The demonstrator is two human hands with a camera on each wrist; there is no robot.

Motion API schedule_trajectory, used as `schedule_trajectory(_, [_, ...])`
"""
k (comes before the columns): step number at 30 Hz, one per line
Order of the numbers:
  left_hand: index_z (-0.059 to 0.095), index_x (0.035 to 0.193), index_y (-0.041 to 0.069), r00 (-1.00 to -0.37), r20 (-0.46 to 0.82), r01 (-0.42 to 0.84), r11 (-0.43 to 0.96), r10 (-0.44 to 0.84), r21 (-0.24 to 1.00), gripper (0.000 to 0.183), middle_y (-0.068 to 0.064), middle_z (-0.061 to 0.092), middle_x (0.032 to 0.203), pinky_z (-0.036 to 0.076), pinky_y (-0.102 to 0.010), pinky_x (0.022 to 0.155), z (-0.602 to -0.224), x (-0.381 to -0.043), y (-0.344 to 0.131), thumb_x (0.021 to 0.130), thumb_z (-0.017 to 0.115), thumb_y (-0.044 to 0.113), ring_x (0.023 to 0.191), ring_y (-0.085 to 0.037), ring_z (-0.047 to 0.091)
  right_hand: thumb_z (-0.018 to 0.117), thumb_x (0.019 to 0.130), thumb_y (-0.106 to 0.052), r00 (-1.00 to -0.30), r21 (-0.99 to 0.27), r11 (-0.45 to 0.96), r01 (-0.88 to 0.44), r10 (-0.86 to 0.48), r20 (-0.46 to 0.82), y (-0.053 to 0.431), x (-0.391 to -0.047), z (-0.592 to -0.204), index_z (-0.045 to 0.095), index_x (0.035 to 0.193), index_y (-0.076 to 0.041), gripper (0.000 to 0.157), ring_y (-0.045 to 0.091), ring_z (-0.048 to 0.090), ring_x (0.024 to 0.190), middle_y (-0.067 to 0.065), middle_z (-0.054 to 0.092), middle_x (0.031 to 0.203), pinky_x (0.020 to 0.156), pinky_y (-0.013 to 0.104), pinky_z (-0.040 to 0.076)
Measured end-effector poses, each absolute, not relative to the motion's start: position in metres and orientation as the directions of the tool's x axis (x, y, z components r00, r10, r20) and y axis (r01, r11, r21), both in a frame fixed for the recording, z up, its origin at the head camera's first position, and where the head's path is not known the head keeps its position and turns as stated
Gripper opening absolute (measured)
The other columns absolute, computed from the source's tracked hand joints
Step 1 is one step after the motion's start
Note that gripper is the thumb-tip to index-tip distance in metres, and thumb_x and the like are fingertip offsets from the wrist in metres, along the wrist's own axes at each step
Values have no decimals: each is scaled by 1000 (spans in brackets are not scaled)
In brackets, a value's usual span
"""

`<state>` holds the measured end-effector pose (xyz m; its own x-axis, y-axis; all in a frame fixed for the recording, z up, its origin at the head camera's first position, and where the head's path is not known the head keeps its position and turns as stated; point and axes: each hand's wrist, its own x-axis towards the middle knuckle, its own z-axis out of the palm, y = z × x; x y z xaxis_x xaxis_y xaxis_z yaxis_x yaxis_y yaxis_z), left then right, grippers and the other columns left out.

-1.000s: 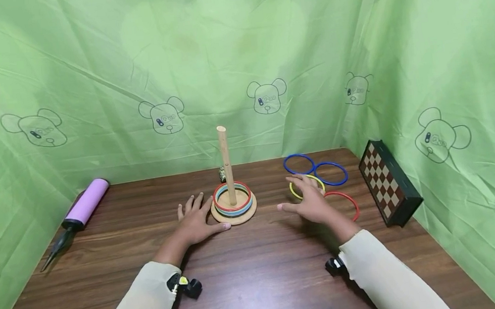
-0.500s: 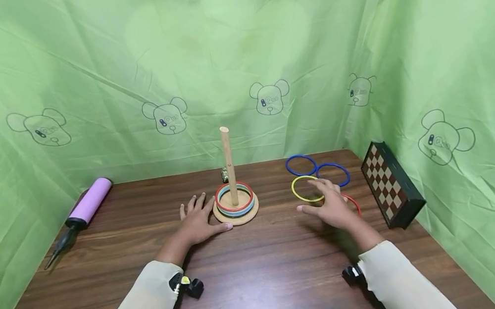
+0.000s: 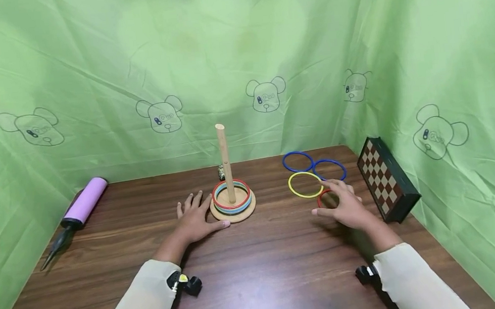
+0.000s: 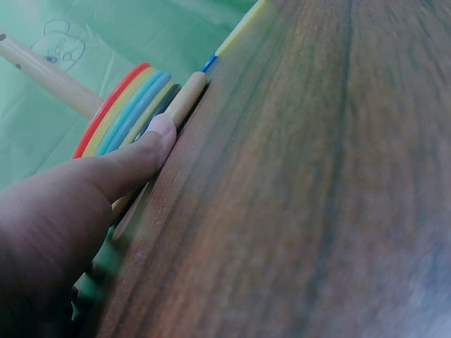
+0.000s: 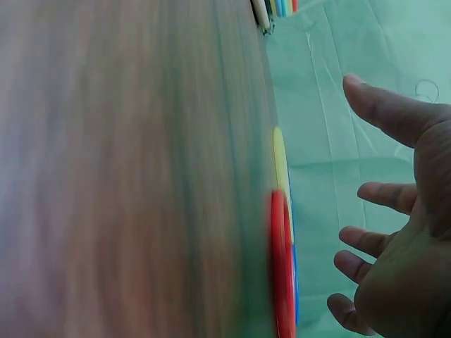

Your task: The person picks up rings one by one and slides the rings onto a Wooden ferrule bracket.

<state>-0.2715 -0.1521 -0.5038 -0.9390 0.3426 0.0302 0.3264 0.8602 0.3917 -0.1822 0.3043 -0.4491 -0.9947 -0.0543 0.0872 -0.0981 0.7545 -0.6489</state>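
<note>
The left hand (image 3: 195,225), fingers spread, gripping nothing, touches the wooden ring-toss stand (image 3: 225,164) bearing stacked rings (image 3: 235,211). Right of the stand, the right hand (image 3: 346,207) hovers, spread and empty, over a loose red ring (image 5: 277,267).

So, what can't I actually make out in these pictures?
Loose red ring: head view, mostly covered by the right grip; right wrist view, cut off by the bottom edge.
Small object: head view, partly behind the wooden post and too small to identify.
Stacked rings: right wrist view, cut off by the top edge.
Tabletop: right wrist view, grain blurred.
</note>
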Motion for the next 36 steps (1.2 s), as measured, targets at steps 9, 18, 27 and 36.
schedule_trajectory(9, [34, 173, 18, -936, 17, 331, 860, 352, 389, 119, -25, 22, 181, 4, -83, 127, -503, -272, -151, 84, 70, 87, 168, -53, 12, 91, 89, -48, -998, -636, 770, -49, -17, 56, 330, -176, -455, 45, 165, -7, 98, 55, 23, 157, 28, 31, 173, 114, 86, 26])
schedule_trajectory(18, [34, 173, 18, -936, 3, 324, 860, 351, 395, 117, -25, 21, 181, 4, -83, 128, -504, -268, -149, 85, 71, 85, 168, -54, 11, 90, 89, -51, -999, -597, 802, -24, -1, 38, 338, -175, -463, 43, 167, -7, 101, 56, 20, 159, 28, 31, 173, 113, 88, 24])
schedule_trajectory(27, [36, 173, 16, -937, 22, 330, 861, 350, 386, 118, -26, 23, 180, 5, -84, 127, -503, -270, -152, 84, 72, 85, 167, -53, 13, 91, 87, -53, -1000, -579, 815, -3, 5, 12, 341, -177, -470, 41, 168, -7, 106, 61, 11, 161, 33, 24, 175, 112, 91, 16])
schedule_trajectory(36, [35, 173, 15, -937, 21, 329, 860, 349, 391, 120, -27, 22, 180, 4, -84, 127, -504, -271, -154, 83, 71, 87, 168, -53, 11, 93, 85, -50, -1000, -556, 831, 13, 20, 7, 341, -175, -475, 46, 163, -2, 103, 64, 15, 158, 38, 27, 171, 112, 89, 17])
